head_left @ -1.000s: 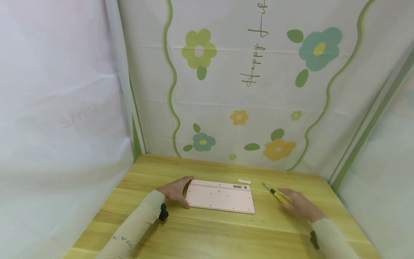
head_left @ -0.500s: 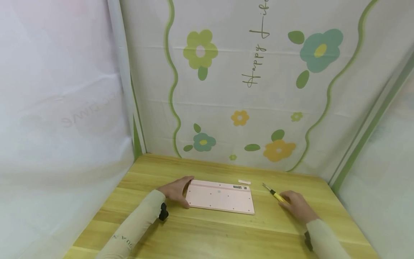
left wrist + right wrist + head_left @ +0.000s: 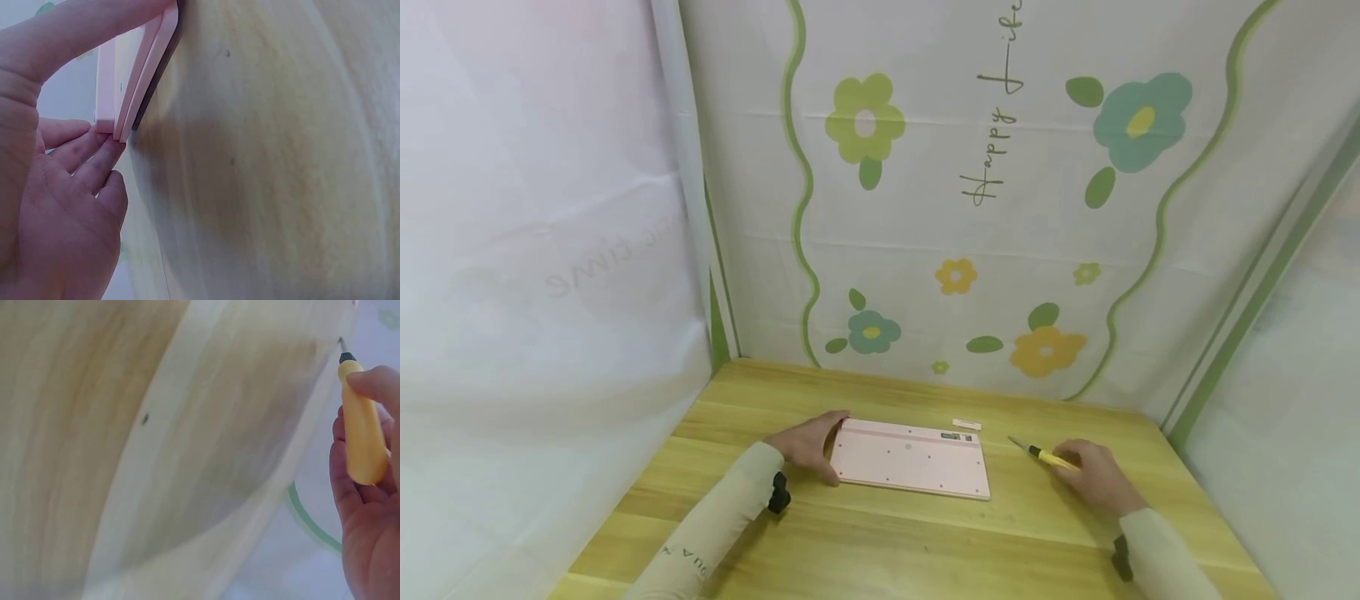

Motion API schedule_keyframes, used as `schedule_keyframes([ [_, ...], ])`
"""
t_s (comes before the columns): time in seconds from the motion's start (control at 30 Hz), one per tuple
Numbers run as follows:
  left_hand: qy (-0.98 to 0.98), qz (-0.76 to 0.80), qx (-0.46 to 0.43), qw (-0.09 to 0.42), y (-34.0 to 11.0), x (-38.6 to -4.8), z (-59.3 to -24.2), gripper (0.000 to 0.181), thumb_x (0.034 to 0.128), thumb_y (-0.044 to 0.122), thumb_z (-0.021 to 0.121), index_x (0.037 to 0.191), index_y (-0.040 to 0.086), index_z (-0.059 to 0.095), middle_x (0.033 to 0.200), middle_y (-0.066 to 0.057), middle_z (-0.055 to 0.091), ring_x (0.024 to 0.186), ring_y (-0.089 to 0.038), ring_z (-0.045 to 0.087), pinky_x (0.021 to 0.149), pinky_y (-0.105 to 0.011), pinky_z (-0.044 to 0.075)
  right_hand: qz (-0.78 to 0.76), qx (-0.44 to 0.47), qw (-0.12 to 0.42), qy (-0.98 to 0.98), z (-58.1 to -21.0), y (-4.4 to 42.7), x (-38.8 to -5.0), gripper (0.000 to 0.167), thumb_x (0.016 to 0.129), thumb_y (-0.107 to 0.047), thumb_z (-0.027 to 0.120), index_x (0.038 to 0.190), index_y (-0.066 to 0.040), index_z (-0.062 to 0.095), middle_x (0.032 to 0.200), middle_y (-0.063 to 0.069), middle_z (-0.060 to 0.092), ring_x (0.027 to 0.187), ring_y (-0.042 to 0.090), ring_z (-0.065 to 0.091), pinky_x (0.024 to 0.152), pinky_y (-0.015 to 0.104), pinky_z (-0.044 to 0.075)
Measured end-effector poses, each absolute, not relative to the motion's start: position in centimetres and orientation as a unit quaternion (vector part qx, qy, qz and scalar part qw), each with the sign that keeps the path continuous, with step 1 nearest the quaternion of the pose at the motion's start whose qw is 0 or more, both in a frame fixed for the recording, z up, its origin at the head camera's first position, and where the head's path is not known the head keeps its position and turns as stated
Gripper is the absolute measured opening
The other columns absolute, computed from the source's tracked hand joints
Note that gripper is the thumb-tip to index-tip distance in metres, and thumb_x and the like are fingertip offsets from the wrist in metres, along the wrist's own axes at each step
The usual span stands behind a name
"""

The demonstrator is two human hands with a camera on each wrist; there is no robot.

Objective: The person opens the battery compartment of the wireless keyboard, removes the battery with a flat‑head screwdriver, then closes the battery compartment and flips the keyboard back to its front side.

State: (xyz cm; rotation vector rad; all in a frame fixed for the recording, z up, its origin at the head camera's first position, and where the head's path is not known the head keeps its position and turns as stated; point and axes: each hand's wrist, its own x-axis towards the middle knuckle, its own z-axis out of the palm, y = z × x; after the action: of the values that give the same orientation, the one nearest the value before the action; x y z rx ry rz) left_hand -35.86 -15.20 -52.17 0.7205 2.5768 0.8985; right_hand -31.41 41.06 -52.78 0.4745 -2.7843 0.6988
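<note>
A pale pink keyboard (image 3: 910,462) lies underside up on the wooden table, with several small screws dotted over it. My left hand (image 3: 805,446) spans its left end, thumb on the near edge and fingers on the far edge; the left wrist view shows these fingers (image 3: 94,162) touching the pink rim. Off the keyboard's right side, my right hand (image 3: 1097,475) holds a screwdriver (image 3: 1051,457) by its yellow handle. The screwdriver's metal tip points left, apart from the keyboard. In the right wrist view the thumb presses on the handle (image 3: 362,437).
A small pale strip-like piece (image 3: 967,424) lies just behind the keyboard's right end. Flower-printed white cloth (image 3: 925,208) hangs along the table's back edge, with more white cloth at the left (image 3: 550,292) and right sides.
The screwdriver in my right hand has swung to lie more level, and its handle shows further out of the fingers. My left hand and the keyboard have stayed put.
</note>
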Motion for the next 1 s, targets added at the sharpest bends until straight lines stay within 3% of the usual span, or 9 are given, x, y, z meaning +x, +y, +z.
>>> schedule_keyframes([
  [0.13,0.902,0.314,0.253,0.157,-15.2,-35.8,-52.1,0.129,0.0696,0.031,0.101,0.168,0.007,0.021,0.174,-0.017,0.027,0.160,-0.039,0.028,0.129,-0.058,0.030,0.246,0.150,0.112,-0.951,-52.1,40.9,-30.9,0.015,0.086,-0.010,0.084,0.099,-0.008,0.075,0.095,0.004,0.077,0.082,0.012,0.069,0.073,0.027,0.058],
  [0.37,0.904,0.312,0.246,0.159,-15.4,-35.9,-52.3,0.131,0.0688,0.033,0.102,0.169,0.008,0.021,0.174,-0.016,0.026,0.161,-0.039,0.027,0.129,-0.057,0.030,0.256,0.162,0.109,-0.947,-51.1,40.6,-30.7,0.013,0.086,-0.012,0.084,0.096,-0.014,0.075,0.091,-0.004,0.076,0.078,-0.003,0.064,0.071,0.023,0.058],
  [0.57,0.902,0.315,0.248,0.159,-15.5,-35.9,-52.5,0.131,0.0684,0.032,0.102,0.168,0.007,0.021,0.174,-0.017,0.027,0.160,-0.039,0.028,0.129,-0.058,0.030,0.261,0.200,0.104,-0.939,-49.7,39.8,-31.0,0.013,0.086,-0.009,0.082,0.094,-0.016,0.075,0.085,-0.009,0.073,0.073,-0.003,0.060,0.065,0.023,0.054],
  [1.0,0.904,0.311,0.246,0.161,-15.0,-35.7,-52.0,0.129,0.0704,0.032,0.101,0.169,0.008,0.020,0.174,-0.016,0.026,0.161,-0.039,0.027,0.130,-0.057,0.029,0.237,0.275,0.024,-0.932,-44.5,36.2,-33.1,0.016,0.084,-0.004,0.079,0.094,-0.016,0.073,0.085,-0.008,0.069,0.072,0.000,0.058,0.065,0.023,0.054],
])
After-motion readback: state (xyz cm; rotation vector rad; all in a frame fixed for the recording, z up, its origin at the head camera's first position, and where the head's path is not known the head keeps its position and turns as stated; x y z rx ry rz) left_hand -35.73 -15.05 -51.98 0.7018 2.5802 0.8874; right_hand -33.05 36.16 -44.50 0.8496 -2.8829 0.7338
